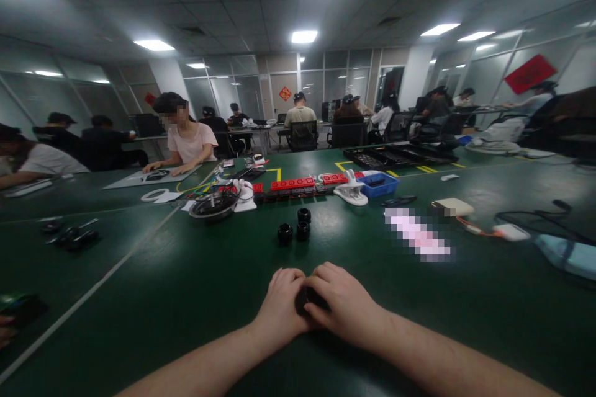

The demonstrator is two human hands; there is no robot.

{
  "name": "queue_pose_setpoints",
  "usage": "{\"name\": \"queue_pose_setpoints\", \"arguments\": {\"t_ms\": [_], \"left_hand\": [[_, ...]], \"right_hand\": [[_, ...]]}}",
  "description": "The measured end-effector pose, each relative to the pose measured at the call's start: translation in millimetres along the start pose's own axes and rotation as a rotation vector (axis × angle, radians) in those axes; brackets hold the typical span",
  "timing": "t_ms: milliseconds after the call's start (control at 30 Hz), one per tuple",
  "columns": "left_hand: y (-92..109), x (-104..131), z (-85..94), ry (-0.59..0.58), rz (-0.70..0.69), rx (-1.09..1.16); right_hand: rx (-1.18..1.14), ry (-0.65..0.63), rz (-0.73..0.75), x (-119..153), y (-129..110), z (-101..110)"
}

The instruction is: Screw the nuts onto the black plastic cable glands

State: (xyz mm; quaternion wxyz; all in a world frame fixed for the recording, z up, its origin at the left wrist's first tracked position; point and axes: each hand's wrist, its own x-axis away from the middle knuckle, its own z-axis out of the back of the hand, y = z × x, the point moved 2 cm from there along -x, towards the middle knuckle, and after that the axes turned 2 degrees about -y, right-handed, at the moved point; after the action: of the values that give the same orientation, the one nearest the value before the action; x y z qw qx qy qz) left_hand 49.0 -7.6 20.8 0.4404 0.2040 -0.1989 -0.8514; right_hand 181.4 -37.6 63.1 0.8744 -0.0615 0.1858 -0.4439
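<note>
Both hands meet low in the middle of the head view, over the green table point(186, 285). Between them is a round black part point(311, 299), partly covered by the fingers. My left hand point(285, 301) grips it from the left side. My right hand point(342, 301) wraps over its top and right side, thumb across the front. Beyond the hands stand black ring-shaped parts: one at the left point(285, 234), one at the right point(303, 231), and one just behind that point(304, 215).
Farther back are red blocks point(293, 184), a blue bin point(379, 185), a white clip-like part point(351, 192) and a wire-filled bowl point(213, 206). A pale pouch point(568, 254) lies right, black parts point(74, 236) left. A person point(189, 136) works across the table.
</note>
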Motion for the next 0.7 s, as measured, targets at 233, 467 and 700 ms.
{"name": "queue_pose_setpoints", "arguments": {"t_ms": [233, 467, 700], "left_hand": [[-0.1, -1.7, 1.4, 0.009, -0.001, -0.019], [-10.8, -5.1, -1.5, 0.03, 0.006, -0.048], [-9.7, -6.6, 4.4, 0.012, 0.056, -0.044]], "right_hand": [[-0.027, 0.009, 0.1, 2.0, -1.8, 1.5], [0.018, 0.052, 0.18, 2.8, -1.7, 3.1], [0.07, 0.114, 0.257, 3.7, -0.2, 3.7]]}}
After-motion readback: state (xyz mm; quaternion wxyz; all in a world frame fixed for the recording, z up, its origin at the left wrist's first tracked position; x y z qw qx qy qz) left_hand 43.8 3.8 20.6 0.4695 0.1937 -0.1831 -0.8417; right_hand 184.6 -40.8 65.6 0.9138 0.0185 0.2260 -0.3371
